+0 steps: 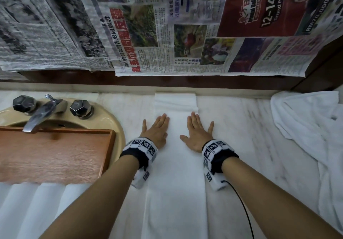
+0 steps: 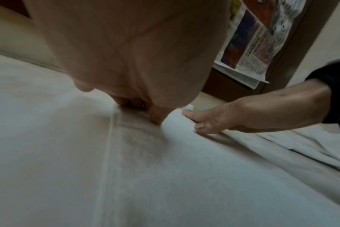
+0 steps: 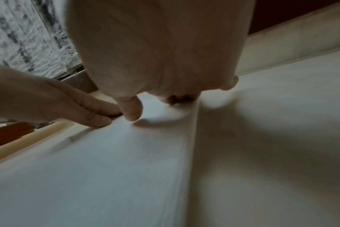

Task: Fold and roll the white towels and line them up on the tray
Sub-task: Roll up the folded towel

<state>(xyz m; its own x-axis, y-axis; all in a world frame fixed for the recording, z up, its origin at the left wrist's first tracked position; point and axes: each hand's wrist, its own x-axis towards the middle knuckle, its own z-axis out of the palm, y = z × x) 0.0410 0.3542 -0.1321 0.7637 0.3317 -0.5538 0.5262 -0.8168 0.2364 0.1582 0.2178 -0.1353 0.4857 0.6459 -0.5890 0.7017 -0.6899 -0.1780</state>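
A long white towel [image 1: 176,173], folded into a narrow strip, lies on the marble counter and runs from the back wall towards me. My left hand [image 1: 156,129] lies flat on its left half and my right hand [image 1: 197,133] flat on its right half, fingers straight and pointing at the wall. In the left wrist view the left hand [image 2: 145,110] presses its fingertips into the towel [image 2: 126,169]. In the right wrist view the right hand [image 3: 155,99] rests on the towel [image 3: 116,169]. The wooden tray [image 1: 55,153] sits over the sink at the left.
Rolled white towels [image 1: 37,205] lie side by side at the tray's near end. A loose heap of white towels [image 1: 306,127] fills the counter's right side. A faucet [image 1: 39,116] with two knobs overhangs the tray. Newspaper [image 1: 167,34] covers the wall behind.
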